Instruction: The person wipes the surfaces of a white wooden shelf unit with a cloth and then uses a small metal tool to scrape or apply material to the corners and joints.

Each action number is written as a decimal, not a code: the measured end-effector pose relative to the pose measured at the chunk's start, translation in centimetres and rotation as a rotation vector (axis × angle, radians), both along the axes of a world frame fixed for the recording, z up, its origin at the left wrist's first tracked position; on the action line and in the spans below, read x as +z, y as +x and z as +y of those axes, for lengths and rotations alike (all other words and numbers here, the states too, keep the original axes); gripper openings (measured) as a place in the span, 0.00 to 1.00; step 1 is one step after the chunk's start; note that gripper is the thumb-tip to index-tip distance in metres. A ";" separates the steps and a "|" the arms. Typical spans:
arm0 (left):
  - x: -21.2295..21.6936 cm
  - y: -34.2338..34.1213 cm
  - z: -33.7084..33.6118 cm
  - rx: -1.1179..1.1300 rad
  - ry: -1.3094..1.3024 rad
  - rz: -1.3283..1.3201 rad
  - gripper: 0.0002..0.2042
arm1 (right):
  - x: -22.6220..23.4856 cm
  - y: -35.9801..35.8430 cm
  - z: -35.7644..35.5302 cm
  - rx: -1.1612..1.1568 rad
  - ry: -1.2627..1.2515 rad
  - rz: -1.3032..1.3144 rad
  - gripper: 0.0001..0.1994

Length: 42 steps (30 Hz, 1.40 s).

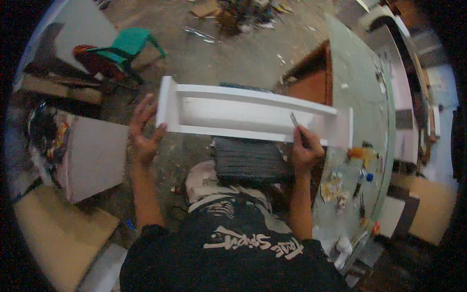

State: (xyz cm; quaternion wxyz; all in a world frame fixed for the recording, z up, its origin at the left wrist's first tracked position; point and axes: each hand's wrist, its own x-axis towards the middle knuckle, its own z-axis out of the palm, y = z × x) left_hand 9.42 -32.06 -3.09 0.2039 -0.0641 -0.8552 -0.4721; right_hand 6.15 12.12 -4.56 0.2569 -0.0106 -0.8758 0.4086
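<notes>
A long white shelf-like frame (258, 97), with two long rails and an upright panel at each end, is held across in front of me, tilted down slightly to the right. My left hand (144, 131) grips its left end panel, thumb on the near edge and fingers along the outer side. In front of the frame's right half, my right hand (307, 146) closes around a slim grey flat tool (294, 119) that points up over the near rail. Blur hides exactly what kind of tool it is. A dark grey ribbed pad (250, 158) lies beneath the frame, near my lap.
At right, a pale green worktable (352, 73) bears an orange-yellow bottle (359, 153), a blue cap (369, 177) and scraps. A brown open wooden box (311, 80) stands beyond the frame. A green chair (129, 46) stands far left; pale boards (95, 158) lean at left.
</notes>
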 end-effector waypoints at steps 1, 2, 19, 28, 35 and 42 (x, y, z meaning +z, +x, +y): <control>-1.3 0.3 0.3 0.005 -0.039 0.056 0.36 | 0.2 -0.2 -0.5 0.028 -0.018 0.043 0.11; -2.5 0.9 0.4 0.018 -0.086 0.108 0.37 | 0.1 -0.3 -1.0 0.043 0.005 0.056 0.10; -8.8 -2.5 9.6 0.595 0.266 0.485 0.34 | -1.0 -0.8 0.5 0.060 -0.037 0.102 0.09; -9.0 -2.5 8.0 0.625 0.166 0.472 0.32 | -0.7 -0.8 -0.3 0.069 -0.046 0.068 0.07; -9.9 -0.1 5.3 0.473 0.029 0.467 0.30 | -0.5 -0.3 -0.2 0.026 -0.107 0.021 0.08; -4.6 -1.6 9.2 0.659 0.169 0.383 0.28 | -1.2 -0.5 -0.2 0.017 -0.094 0.004 0.10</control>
